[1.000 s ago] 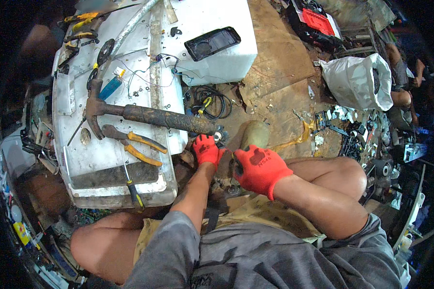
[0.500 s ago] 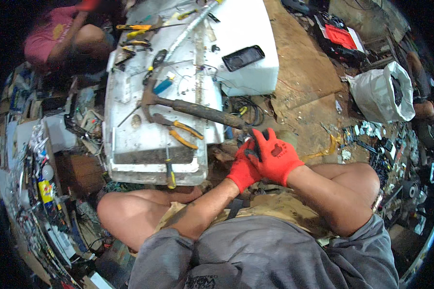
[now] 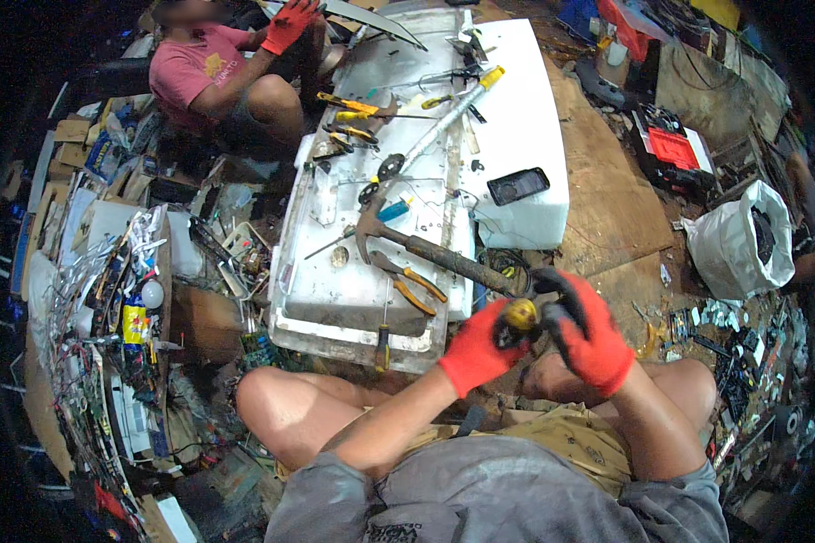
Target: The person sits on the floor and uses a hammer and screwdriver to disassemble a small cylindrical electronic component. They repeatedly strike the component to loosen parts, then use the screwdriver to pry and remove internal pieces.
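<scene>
My left hand (image 3: pixel 482 353), in a red glove with dark fingertips, is closed on a yellow-and-black object (image 3: pixel 522 315), possibly a tool handle, pointing up toward me. My right hand (image 3: pixel 591 344), gloved alike, has curled fingers against the object's right side; what they grip is hidden. Just beyond them, a rusty claw hammer (image 3: pixel 444 259) lies on a dirty white panel (image 3: pixel 321 299), its handle end near my fingers. Yellow-handled pliers (image 3: pixel 409 286), a yellow-and-black screwdriver (image 3: pixel 383 348) and a blue-handled tool (image 3: pixel 393 210) rest there too.
A co-worker (image 3: pixel 199 77) in pink, with a red glove, holds a long pale piece. A phone (image 3: pixel 518 187) rests on white foam (image 3: pixel 525 109). At right are a red-and-black case (image 3: pixel 670 145) and white sack (image 3: pixel 733 249); scrap (image 3: pixel 136 380) crowds the left.
My view has swung, bringing the co-worker and more left-side scrap into sight. My hands have come together, and a yellow-topped object now shows between them.
</scene>
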`<control>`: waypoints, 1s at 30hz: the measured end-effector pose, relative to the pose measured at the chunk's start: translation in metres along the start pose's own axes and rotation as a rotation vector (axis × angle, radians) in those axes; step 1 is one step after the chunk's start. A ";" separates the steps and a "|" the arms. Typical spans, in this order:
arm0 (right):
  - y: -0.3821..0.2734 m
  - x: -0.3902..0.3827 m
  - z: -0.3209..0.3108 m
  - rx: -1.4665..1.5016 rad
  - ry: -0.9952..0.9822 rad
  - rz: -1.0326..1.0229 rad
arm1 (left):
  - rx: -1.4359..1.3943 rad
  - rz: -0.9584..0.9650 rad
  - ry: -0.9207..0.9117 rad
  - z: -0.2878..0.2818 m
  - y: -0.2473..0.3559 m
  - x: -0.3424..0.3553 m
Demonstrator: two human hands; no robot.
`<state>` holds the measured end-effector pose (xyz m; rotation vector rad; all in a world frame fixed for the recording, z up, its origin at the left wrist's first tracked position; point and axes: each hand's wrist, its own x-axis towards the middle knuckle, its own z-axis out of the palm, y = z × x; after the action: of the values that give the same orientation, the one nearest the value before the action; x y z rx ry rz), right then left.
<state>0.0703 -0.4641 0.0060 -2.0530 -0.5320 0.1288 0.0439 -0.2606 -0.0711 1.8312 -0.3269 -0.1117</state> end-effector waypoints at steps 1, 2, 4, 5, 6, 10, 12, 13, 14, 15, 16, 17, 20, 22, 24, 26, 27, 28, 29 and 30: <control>0.001 0.004 -0.005 0.062 0.036 -0.030 | 0.023 -0.016 0.126 -0.020 0.021 -0.004; 0.002 0.006 -0.012 0.120 0.083 -0.045 | 0.064 -0.021 0.175 -0.046 0.045 -0.010; 0.002 0.005 -0.016 -0.010 0.174 -0.025 | 0.006 -0.034 0.416 -0.097 0.089 -0.015; 0.008 0.004 -0.011 -0.066 0.187 0.003 | -0.090 -0.060 0.616 -0.122 0.111 -0.018; 0.009 0.005 -0.009 -0.121 0.201 0.034 | -0.184 -0.090 0.812 -0.150 0.129 -0.018; 0.033 0.013 -0.006 -0.304 0.084 0.301 | 0.491 -0.083 0.362 -0.206 0.105 0.018; 0.049 0.029 0.004 -0.487 -0.058 0.372 | 0.933 0.006 0.096 -0.243 0.037 0.006; 0.066 0.036 0.011 -0.586 -0.126 0.416 | 1.058 -0.078 0.028 -0.237 0.020 0.004; 0.091 0.037 0.019 -0.603 -0.250 0.479 | 1.177 -0.156 -0.045 -0.229 0.004 0.001; 0.117 0.038 0.031 -0.618 -0.376 0.537 | 1.271 -0.137 -0.034 -0.225 -0.015 -0.003; 0.138 0.040 0.043 -0.656 -0.528 0.615 | 1.257 -0.217 -0.070 -0.221 -0.020 0.002; 0.159 0.040 0.055 -0.694 -0.682 0.694 | 1.238 -0.295 -0.106 -0.214 -0.023 0.007; 0.221 0.030 0.106 -0.443 -0.601 0.871 | 1.303 -0.307 -0.150 -0.209 -0.037 0.016; 0.247 0.027 0.148 -0.392 -0.528 0.822 | 1.292 -0.345 -0.147 -0.201 -0.039 0.021; 0.251 0.041 0.200 -0.423 -0.421 0.844 | 1.320 -0.370 -0.139 -0.198 -0.033 0.021; 0.232 0.053 0.237 -0.402 -0.338 0.827 | 1.345 -0.417 -0.133 -0.197 -0.026 0.009; 0.238 0.057 0.249 -0.421 -0.291 0.798 | 1.365 -0.397 -0.144 -0.197 -0.027 0.008; 0.251 0.057 0.264 -0.439 -0.241 0.768 | 1.365 -0.390 -0.142 -0.195 -0.025 0.008; 0.258 0.057 0.274 -0.512 -0.181 0.770 | 1.364 -0.373 -0.139 -0.193 -0.022 0.011; 0.268 0.050 0.277 -0.438 -0.117 0.842 | 1.363 -0.355 -0.136 -0.190 -0.018 0.015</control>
<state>0.1169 -0.3368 -0.3588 -2.5923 0.3018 0.6790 0.1073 -0.0835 -0.0333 3.2375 -0.1498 -0.3100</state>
